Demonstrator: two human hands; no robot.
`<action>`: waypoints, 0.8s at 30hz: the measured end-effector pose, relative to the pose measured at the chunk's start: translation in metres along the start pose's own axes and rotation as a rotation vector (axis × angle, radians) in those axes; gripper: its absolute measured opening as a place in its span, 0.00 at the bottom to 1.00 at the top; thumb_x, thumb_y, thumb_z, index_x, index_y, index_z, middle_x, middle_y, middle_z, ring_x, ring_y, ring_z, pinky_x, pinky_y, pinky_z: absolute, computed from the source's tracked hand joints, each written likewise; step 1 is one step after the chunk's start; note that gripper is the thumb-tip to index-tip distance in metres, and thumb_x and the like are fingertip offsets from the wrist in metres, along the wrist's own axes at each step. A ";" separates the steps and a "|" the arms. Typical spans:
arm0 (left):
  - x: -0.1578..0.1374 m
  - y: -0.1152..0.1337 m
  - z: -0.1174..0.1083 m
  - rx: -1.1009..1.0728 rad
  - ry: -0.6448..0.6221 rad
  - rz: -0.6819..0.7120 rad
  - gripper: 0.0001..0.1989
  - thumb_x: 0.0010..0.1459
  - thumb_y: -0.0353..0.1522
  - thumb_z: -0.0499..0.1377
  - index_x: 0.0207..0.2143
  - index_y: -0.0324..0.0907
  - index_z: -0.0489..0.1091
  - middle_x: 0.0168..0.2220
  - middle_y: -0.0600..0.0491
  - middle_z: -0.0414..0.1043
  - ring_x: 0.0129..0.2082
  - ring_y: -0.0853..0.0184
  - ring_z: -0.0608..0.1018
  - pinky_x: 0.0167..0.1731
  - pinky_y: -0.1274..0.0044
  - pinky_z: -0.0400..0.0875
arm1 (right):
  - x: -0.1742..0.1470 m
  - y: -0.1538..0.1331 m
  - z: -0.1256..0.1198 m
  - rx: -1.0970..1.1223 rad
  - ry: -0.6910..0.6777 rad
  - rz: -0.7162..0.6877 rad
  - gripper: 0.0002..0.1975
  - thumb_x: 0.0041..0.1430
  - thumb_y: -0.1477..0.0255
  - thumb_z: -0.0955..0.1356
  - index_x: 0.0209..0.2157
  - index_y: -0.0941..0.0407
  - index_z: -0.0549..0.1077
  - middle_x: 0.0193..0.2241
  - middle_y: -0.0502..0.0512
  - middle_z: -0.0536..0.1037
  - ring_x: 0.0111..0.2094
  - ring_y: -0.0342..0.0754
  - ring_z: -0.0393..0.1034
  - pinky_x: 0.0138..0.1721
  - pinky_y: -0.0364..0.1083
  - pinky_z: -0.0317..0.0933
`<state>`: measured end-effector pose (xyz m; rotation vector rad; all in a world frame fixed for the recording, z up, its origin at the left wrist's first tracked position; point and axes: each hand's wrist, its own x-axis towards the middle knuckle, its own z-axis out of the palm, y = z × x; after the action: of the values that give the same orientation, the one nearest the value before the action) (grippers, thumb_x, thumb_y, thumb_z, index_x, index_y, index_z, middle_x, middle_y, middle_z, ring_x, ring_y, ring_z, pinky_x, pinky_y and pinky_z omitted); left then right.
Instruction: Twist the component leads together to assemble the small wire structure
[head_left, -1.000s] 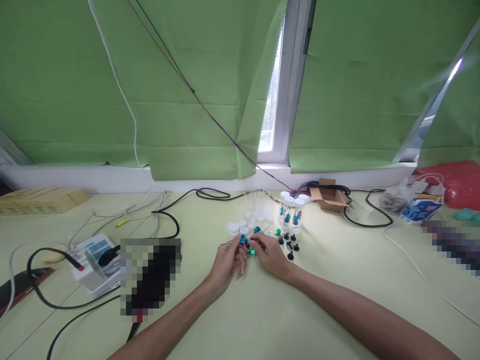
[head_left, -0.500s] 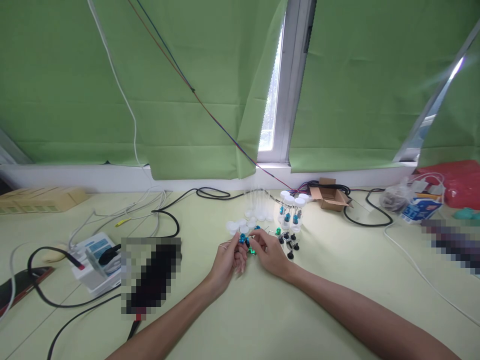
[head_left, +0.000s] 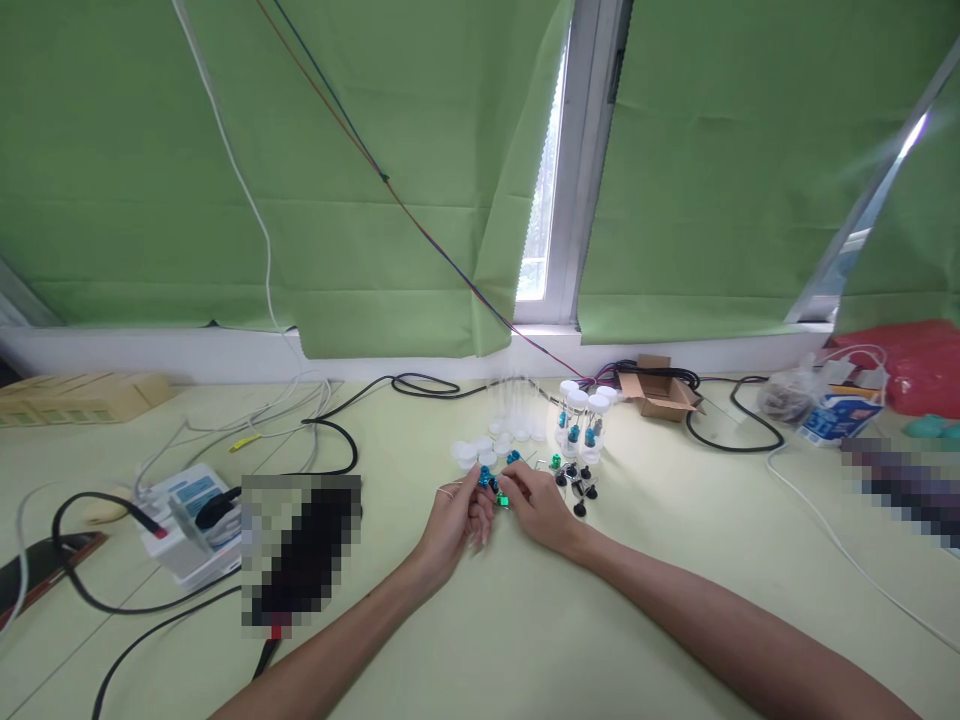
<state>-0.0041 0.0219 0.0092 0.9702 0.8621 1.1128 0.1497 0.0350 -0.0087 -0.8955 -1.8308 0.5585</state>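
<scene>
My left hand (head_left: 459, 512) is closed, its thumb and fingertips pinching a small shiny blue part (head_left: 485, 475) with a dark piece at its lower right. My right hand (head_left: 538, 508) sits close by, its fingers curled together beside that part; whatever they grip is too small to make out. A shiny green part (head_left: 503, 501) shows between the two hands. Just beyond the right fingers lies another blue part (head_left: 514, 456). Several black knob-like pieces (head_left: 580, 509) and one more green part (head_left: 556, 461) lie to the right of my right hand.
Behind the hands are several white round caps (head_left: 466, 452) and clear upright tubes (head_left: 517, 410). Capped clear tubes (head_left: 576, 425) with blue parts inside stand to their right. An open cardboard box (head_left: 660, 398) is near the sill. A power strip (head_left: 191, 520) and cables lie left.
My right fingers have drawn back slightly from the blue part in my left hand, showing more of the blue part behind. My left hand stays nearly in place.
</scene>
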 end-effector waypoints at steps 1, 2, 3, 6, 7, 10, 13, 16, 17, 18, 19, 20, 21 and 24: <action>0.000 0.000 0.000 0.002 0.001 -0.001 0.21 0.55 0.45 0.60 0.20 0.37 0.67 0.14 0.55 0.67 0.09 0.73 0.67 0.08 0.83 0.56 | 0.000 0.000 0.000 -0.002 -0.003 0.000 0.12 0.67 0.70 0.60 0.29 0.56 0.68 0.22 0.47 0.68 0.23 0.42 0.60 0.28 0.42 0.55; 0.000 0.000 0.000 0.004 0.003 -0.002 0.21 0.55 0.45 0.60 0.20 0.37 0.67 0.14 0.55 0.67 0.09 0.74 0.67 0.08 0.83 0.57 | 0.000 0.000 0.000 -0.004 -0.007 0.001 0.13 0.67 0.70 0.60 0.28 0.56 0.68 0.22 0.47 0.68 0.23 0.42 0.60 0.28 0.42 0.55; -0.001 0.001 0.000 0.005 0.004 -0.003 0.21 0.55 0.45 0.60 0.20 0.37 0.68 0.14 0.55 0.67 0.09 0.74 0.67 0.08 0.83 0.57 | 0.001 0.000 0.000 -0.005 -0.011 0.001 0.14 0.67 0.69 0.59 0.28 0.56 0.67 0.22 0.47 0.68 0.23 0.42 0.60 0.28 0.42 0.55; -0.002 0.001 0.001 0.004 0.011 -0.009 0.21 0.55 0.45 0.60 0.21 0.37 0.68 0.15 0.55 0.67 0.09 0.74 0.67 0.09 0.83 0.57 | 0.000 -0.002 0.000 -0.004 -0.020 0.002 0.13 0.68 0.69 0.59 0.31 0.56 0.68 0.23 0.47 0.69 0.24 0.42 0.61 0.28 0.42 0.56; -0.002 0.002 0.001 -0.001 0.013 -0.010 0.21 0.55 0.45 0.60 0.21 0.37 0.68 0.15 0.55 0.67 0.09 0.74 0.67 0.09 0.83 0.57 | 0.000 -0.003 -0.001 0.000 -0.022 0.002 0.10 0.67 0.70 0.59 0.34 0.56 0.68 0.24 0.48 0.69 0.24 0.42 0.61 0.28 0.42 0.56; -0.001 0.003 0.001 -0.025 0.022 -0.007 0.21 0.54 0.46 0.61 0.21 0.37 0.67 0.15 0.55 0.67 0.09 0.74 0.67 0.09 0.83 0.57 | -0.001 -0.004 -0.001 0.018 -0.030 -0.020 0.08 0.65 0.71 0.62 0.45 0.56 0.66 0.27 0.48 0.71 0.23 0.42 0.62 0.26 0.41 0.56; -0.001 0.004 0.002 -0.038 0.023 -0.013 0.21 0.53 0.46 0.61 0.21 0.37 0.67 0.14 0.55 0.67 0.08 0.74 0.66 0.08 0.83 0.56 | -0.003 -0.003 -0.002 0.034 -0.041 -0.052 0.10 0.63 0.73 0.63 0.47 0.56 0.65 0.28 0.49 0.71 0.22 0.42 0.62 0.25 0.41 0.57; -0.001 0.004 0.002 -0.034 0.018 -0.019 0.21 0.53 0.46 0.61 0.20 0.37 0.67 0.14 0.55 0.67 0.08 0.74 0.66 0.08 0.83 0.56 | -0.003 0.000 -0.001 0.040 -0.035 -0.049 0.08 0.64 0.73 0.63 0.45 0.55 0.66 0.27 0.49 0.72 0.23 0.43 0.63 0.27 0.42 0.59; -0.001 0.004 0.002 -0.032 0.017 -0.018 0.21 0.53 0.46 0.61 0.20 0.37 0.67 0.14 0.56 0.67 0.08 0.74 0.66 0.08 0.83 0.56 | -0.003 0.001 -0.001 0.045 -0.033 -0.046 0.08 0.64 0.73 0.62 0.45 0.56 0.66 0.27 0.50 0.72 0.24 0.44 0.65 0.28 0.43 0.60; -0.001 0.004 0.002 -0.030 0.015 -0.014 0.21 0.53 0.46 0.61 0.21 0.37 0.67 0.14 0.56 0.67 0.08 0.74 0.66 0.08 0.83 0.56 | -0.003 0.002 -0.001 0.051 -0.033 -0.043 0.08 0.64 0.72 0.62 0.44 0.56 0.67 0.28 0.51 0.73 0.25 0.44 0.66 0.30 0.43 0.61; -0.001 0.004 0.002 -0.028 0.015 -0.010 0.21 0.53 0.46 0.61 0.21 0.37 0.67 0.14 0.56 0.67 0.08 0.74 0.66 0.08 0.83 0.56 | -0.003 0.003 0.000 0.051 -0.032 -0.039 0.07 0.64 0.72 0.62 0.44 0.56 0.67 0.29 0.52 0.74 0.27 0.45 0.67 0.30 0.43 0.61; -0.001 0.004 0.002 -0.024 0.016 -0.007 0.21 0.53 0.45 0.62 0.21 0.37 0.67 0.14 0.56 0.67 0.08 0.74 0.66 0.08 0.83 0.56 | -0.003 0.003 0.000 0.045 -0.031 -0.031 0.07 0.65 0.71 0.62 0.43 0.56 0.68 0.29 0.52 0.74 0.27 0.45 0.67 0.31 0.43 0.61; -0.001 0.003 0.002 -0.020 0.017 -0.007 0.21 0.53 0.45 0.62 0.21 0.37 0.67 0.14 0.56 0.67 0.09 0.74 0.66 0.08 0.83 0.56 | -0.002 0.002 0.000 0.032 -0.029 -0.023 0.06 0.65 0.71 0.62 0.41 0.56 0.69 0.28 0.51 0.74 0.27 0.45 0.67 0.30 0.43 0.61; -0.001 0.003 0.001 -0.003 0.014 -0.015 0.21 0.54 0.45 0.61 0.20 0.37 0.68 0.14 0.56 0.67 0.09 0.74 0.67 0.09 0.83 0.57 | -0.001 0.001 0.000 -0.011 -0.021 -0.004 0.10 0.67 0.70 0.60 0.33 0.56 0.69 0.24 0.49 0.71 0.24 0.43 0.63 0.28 0.42 0.57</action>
<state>-0.0042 0.0213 0.0125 0.9533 0.8776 1.1081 0.1501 0.0350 -0.0104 -0.8968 -1.8563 0.5578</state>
